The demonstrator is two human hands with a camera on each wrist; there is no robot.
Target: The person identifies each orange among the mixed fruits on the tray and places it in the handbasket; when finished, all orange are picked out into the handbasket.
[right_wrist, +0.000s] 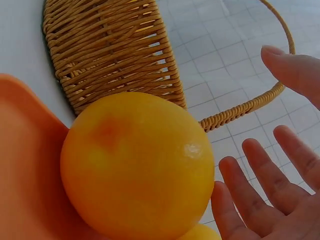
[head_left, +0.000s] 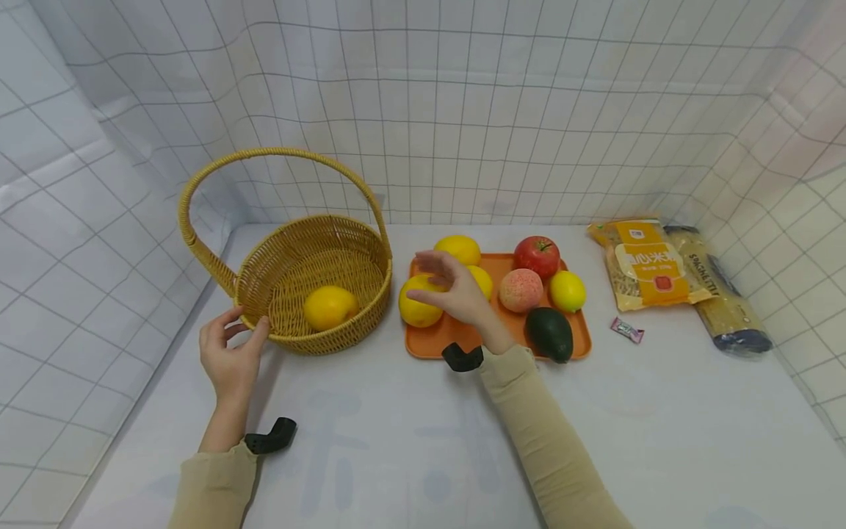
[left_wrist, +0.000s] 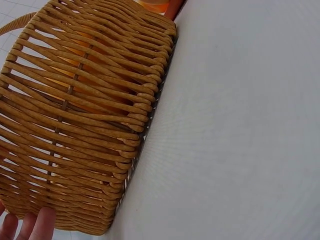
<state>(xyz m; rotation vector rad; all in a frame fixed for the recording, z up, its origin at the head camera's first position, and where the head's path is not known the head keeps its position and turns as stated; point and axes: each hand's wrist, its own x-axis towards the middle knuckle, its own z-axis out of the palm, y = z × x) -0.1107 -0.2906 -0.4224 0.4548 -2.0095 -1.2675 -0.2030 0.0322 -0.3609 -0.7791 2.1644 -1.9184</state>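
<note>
My left hand [head_left: 230,360] grips the near left rim of a wicker basket [head_left: 344,339] with a tall hooped handle. A yellow fruit [head_left: 330,307] lies inside the basket. In the left wrist view, fingertips [left_wrist: 42,225] show against the basket's woven side [left_wrist: 75,115]. Over the left part of an orange tray [head_left: 429,348] hovers my right hand [head_left: 456,290], fingers spread and thumb apart, holding nothing. Just below it sits a round yellow fruit [head_left: 419,312], large in the right wrist view; the hand [right_wrist: 270,200] is beside this fruit [right_wrist: 135,165].
More yellow fruits [head_left: 459,248], a tomato [head_left: 537,256], a peach [head_left: 521,289], a lemon [head_left: 568,292] and an avocado [head_left: 550,334] share the tray. To the right lie a yellow food packet [head_left: 651,264], a spaghetti bag [head_left: 727,308] and a small wrapped candy [head_left: 627,330].
</note>
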